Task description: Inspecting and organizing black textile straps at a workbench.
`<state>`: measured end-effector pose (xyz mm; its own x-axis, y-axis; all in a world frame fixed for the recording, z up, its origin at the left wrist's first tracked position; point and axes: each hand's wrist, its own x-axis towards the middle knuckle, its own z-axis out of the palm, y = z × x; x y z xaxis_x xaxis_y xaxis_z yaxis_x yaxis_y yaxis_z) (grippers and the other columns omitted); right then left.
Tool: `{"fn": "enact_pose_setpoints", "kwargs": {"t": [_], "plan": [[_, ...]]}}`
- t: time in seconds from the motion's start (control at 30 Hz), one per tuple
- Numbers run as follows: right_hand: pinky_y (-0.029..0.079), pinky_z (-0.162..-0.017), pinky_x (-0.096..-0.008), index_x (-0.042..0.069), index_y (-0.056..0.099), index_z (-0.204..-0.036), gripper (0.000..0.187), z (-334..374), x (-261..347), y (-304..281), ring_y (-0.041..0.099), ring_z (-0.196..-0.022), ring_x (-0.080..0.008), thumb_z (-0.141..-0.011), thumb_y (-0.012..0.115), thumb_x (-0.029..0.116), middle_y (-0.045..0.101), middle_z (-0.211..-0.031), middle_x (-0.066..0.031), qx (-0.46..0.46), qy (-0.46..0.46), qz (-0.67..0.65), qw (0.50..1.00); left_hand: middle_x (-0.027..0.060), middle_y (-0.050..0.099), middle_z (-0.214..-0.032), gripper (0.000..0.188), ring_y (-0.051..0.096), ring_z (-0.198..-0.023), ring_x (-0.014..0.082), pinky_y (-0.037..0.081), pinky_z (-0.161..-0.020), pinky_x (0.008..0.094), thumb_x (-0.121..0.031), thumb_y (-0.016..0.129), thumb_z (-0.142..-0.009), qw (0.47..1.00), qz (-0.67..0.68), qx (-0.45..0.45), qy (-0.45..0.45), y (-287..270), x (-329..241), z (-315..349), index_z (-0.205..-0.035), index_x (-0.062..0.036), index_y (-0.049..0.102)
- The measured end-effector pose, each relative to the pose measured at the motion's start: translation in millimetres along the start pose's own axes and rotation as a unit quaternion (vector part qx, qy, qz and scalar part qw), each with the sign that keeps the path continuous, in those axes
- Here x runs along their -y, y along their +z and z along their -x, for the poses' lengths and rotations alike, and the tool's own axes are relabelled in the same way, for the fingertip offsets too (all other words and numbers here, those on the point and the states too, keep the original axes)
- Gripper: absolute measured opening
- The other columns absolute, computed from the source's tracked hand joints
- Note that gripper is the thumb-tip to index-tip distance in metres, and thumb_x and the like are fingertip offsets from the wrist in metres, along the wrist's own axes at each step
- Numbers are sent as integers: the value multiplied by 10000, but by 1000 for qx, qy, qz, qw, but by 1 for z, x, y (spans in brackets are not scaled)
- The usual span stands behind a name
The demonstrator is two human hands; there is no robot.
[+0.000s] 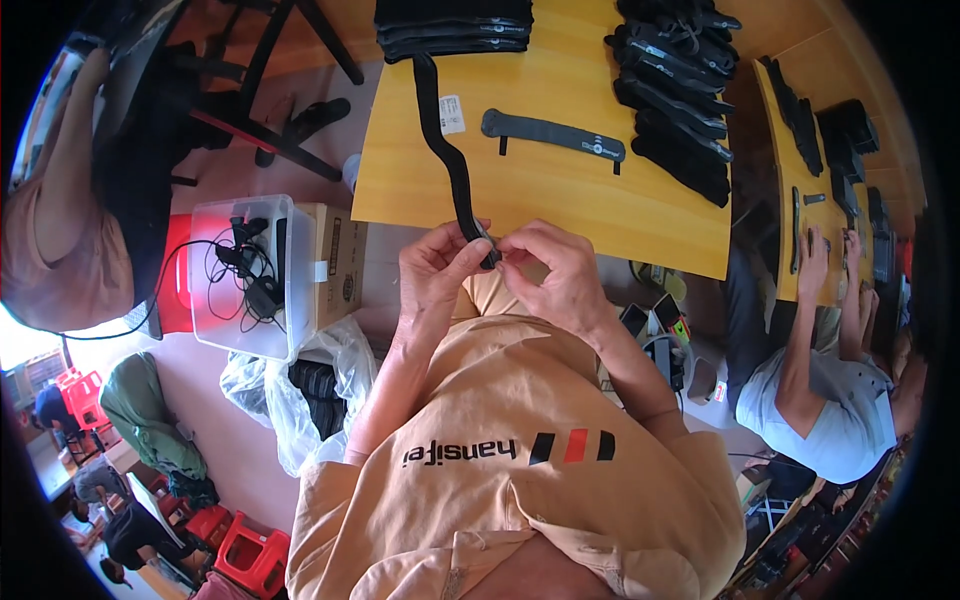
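Observation:
A long black strap (447, 150) runs from the far part of the wooden table down over its near edge to my hands. My left hand (440, 266) pinches its near end between thumb and fingers. At the same end, my right hand (552, 268) has its thumb and fingertips closed against the strap's tip; whether they grip the strap or some small piece is hidden. Beyond my hands a dark grey strap (553, 133) with rounded ends and short black tabs lies flat on the table. Beside the black strap is a small white printed label (452, 114).
Stacked black straps (455, 30) stand at the table's far left, and a row of black bundles (680, 110) along its right. A clear bin (240, 275) with cables and a plastic bag (340, 380) sit at left. Another person (820, 400) works at the right-hand table.

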<state>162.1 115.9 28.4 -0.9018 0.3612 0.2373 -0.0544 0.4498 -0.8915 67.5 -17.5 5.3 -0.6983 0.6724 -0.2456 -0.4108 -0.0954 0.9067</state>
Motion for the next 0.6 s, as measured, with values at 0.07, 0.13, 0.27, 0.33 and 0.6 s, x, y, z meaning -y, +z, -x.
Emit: {"fn": "enact_pose_setpoints", "kwargs": {"t": [0.07,0.13,0.27,0.33,0.6], "plan": [[544,-625,-286,-25,613,-869,174,0,2,-1,653,-708,-221,-710,684,-17,606,-804,-113,6,5,4,1000,55,657,-884,248,631,-807,118,534,-745,258,-82,633,-865,1000,-3,-5,0,1,0,1,-1082,36,609],[543,-624,-288,-24,609,-865,173,-1,2,-1,651,-699,-224,-709,685,-12,604,-802,-114,13,10,9,1000,51,655,-882,249,630,-801,113,538,-737,258,-76,639,-860,1000,-6,-10,1,3,0,1,-1080,36,609],[540,-618,-293,-17,598,-855,179,1,0,5,644,-681,-231,-699,686,-10,601,-798,-120,-3,24,32,999,58,654,-862,248,627,-769,102,548,-713,242,-58,664,-844,999,9,-31,3,6,1,0,-1063,44,609],[538,-616,-296,-13,595,-853,181,1,-1,8,641,-677,-234,-695,685,-10,600,-796,-121,-11,31,30,999,62,653,-862,244,628,-772,107,550,-714,247,-53,663,-844,999,9,-35,1,7,1,0,-1058,50,607],[536,-588,-314,-11,594,-854,179,1,-7,17,642,-673,-268,-688,653,-46,606,-782,-129,-68,20,55,996,75,646,-872,235,623,-770,112,540,-699,235,-53,641,-863,998,-3,-39,40,9,9,-3,-1062,63,595]]}}
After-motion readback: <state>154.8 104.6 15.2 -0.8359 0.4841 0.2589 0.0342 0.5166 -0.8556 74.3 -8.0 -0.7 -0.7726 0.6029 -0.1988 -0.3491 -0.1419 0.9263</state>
